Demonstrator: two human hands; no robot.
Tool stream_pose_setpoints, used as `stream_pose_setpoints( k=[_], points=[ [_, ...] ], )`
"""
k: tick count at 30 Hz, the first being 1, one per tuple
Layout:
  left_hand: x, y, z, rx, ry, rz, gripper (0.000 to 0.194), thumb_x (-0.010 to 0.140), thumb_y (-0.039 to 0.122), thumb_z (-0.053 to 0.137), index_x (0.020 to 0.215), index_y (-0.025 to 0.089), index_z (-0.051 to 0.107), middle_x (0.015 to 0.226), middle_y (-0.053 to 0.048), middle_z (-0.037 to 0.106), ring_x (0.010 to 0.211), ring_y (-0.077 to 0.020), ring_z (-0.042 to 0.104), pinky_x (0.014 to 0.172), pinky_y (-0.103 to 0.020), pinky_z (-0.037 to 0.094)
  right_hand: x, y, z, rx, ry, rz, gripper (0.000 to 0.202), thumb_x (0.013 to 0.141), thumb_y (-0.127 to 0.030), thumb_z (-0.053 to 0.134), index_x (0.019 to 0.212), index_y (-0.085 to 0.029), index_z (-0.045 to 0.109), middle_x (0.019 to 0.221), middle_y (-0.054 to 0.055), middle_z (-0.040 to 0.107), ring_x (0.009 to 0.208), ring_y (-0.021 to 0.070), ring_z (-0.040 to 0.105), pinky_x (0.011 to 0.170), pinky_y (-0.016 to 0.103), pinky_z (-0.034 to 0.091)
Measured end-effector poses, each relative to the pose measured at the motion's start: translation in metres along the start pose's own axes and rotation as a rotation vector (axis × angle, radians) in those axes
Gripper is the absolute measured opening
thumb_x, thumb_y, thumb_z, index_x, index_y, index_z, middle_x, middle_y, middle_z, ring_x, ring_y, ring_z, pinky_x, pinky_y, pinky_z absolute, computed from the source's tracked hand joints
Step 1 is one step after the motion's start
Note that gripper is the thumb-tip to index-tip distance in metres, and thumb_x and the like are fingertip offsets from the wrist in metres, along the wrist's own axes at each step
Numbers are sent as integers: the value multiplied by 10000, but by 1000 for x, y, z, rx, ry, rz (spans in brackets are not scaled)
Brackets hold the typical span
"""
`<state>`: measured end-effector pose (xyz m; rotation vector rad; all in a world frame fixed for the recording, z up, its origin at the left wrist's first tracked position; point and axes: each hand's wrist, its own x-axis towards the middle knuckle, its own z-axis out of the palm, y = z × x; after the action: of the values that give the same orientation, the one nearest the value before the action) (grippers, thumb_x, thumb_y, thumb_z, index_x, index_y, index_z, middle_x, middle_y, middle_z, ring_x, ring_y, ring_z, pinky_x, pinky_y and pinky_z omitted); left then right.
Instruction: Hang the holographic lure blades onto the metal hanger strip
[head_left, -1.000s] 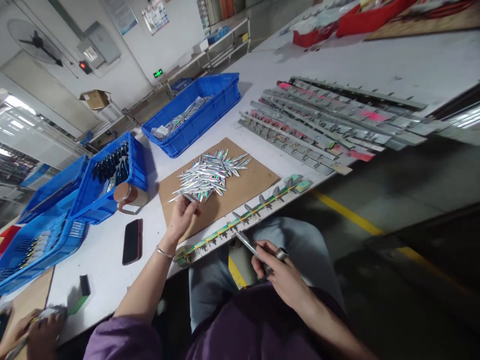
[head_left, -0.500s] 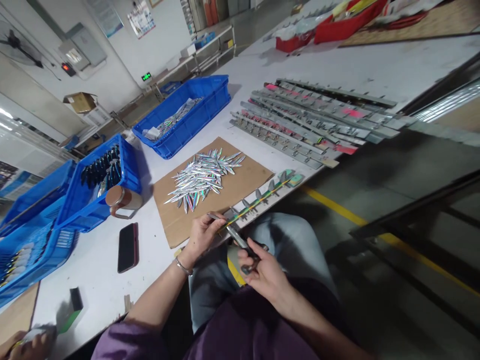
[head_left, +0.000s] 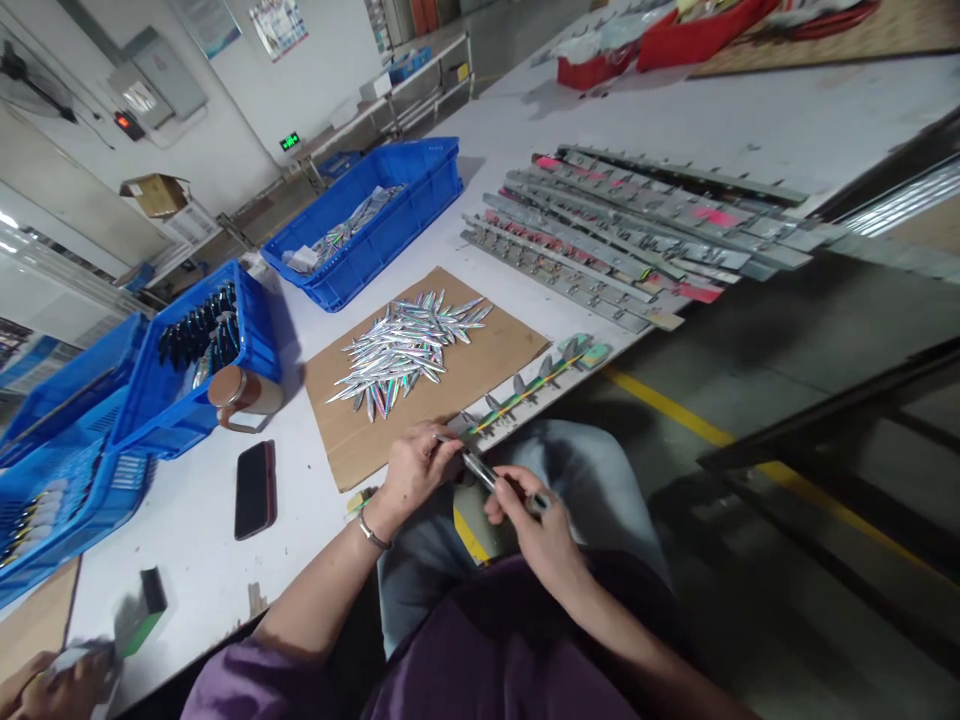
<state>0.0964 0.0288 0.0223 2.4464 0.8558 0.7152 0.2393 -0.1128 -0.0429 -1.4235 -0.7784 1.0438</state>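
My left hand [head_left: 420, 465] is closed in a pinch at the near end of a clip strip [head_left: 525, 392]. A small silvery piece [head_left: 444, 438] shows between its fingertips; what kind it is I cannot make out. My right hand [head_left: 529, 510] is wrapped round a grey metal hand tool [head_left: 480, 467], its slim end pointing at the left fingertips. The strip lies along the table's front edge, green and yellow, with several grey upright clips. Behind it, a heap of shiny silver fish-shaped lure pieces [head_left: 409, 345] lies on a cardboard sheet [head_left: 330, 440].
A phone [head_left: 256, 490] and a brown-lidded jar [head_left: 244, 398] stand to the left. Blue crates [head_left: 375, 245] line the back and left. Many metal clip strips [head_left: 600, 235] lie stacked at the right. Another person's hands [head_left: 64, 680] work at the lower left.
My right hand has turned and shifted its grip on the tool, whose end now sits closer to my left fingertips. My left hand has moved slightly right.
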Motion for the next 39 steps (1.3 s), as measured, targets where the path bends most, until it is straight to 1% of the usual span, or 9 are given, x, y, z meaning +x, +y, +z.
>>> stream_pose_setpoints(
  k=[5,13,18,22,25,28,32,36,39],
  points=[
    [1,0,1,11,3,29,374,1053,492,525,947,194,723,840,-81,752,798,-193,717,775,-314,559,-3,-1,-10,-689,17,-369,300,1054,-382,460,1207,-236,673,920,65,787,816,256,732,692,340,470],
    [1,1,0,-34,5,-5,378,1052,500,528,926,204,726,853,-75,766,807,-186,736,784,-305,573,-7,4,-2,-882,161,-629,322,1108,-316,389,1197,-161,656,933,79,787,790,227,731,716,340,458],
    [2,1,0,-52,8,-9,375,1049,499,535,921,202,726,886,-84,778,837,-193,747,795,-309,581,-7,-5,-8,-981,123,-599,324,1100,-305,396,1211,-172,670,873,81,766,757,242,706,707,361,420],
    [1,3,-1,-32,6,-5,360,1052,479,539,939,195,731,899,-85,778,852,-188,747,813,-301,581,-1,-6,-9,-699,6,-336,289,1055,-373,465,1208,-224,659,955,74,780,817,247,709,678,333,415],
    [0,2,0,-17,8,4,336,1052,455,550,968,187,734,908,-87,777,862,-186,745,823,-298,582,4,-2,-3,-161,-58,-38,305,974,-499,587,1131,-244,648,854,34,730,738,205,653,627,287,406],
    [-1,1,1,-1,10,2,332,1052,450,551,965,186,733,894,-85,771,848,-185,740,819,-300,582,11,5,7,374,-196,195,455,934,-670,566,1011,-227,636,607,-63,499,502,123,446,514,228,327],
    [-1,-1,0,16,-4,13,331,1056,452,541,980,190,728,878,-82,755,844,-188,727,820,-310,573,14,9,8,524,-282,289,526,910,-727,541,941,-209,630,562,-89,398,439,94,339,485,213,287],
    [-1,-1,0,41,-20,33,306,1044,450,564,994,192,719,875,-77,738,842,-193,709,794,-313,564,7,0,-8,-158,-34,-119,371,1006,-534,526,1098,-204,669,786,55,697,695,195,633,667,297,439],
    [0,-2,1,31,-13,43,278,1042,430,574,996,194,714,877,-75,736,844,-190,707,793,-310,562,3,-12,-13,-757,-21,-425,278,1032,-330,501,1176,-180,686,892,106,743,800,226,666,728,319,412]
  ],
)
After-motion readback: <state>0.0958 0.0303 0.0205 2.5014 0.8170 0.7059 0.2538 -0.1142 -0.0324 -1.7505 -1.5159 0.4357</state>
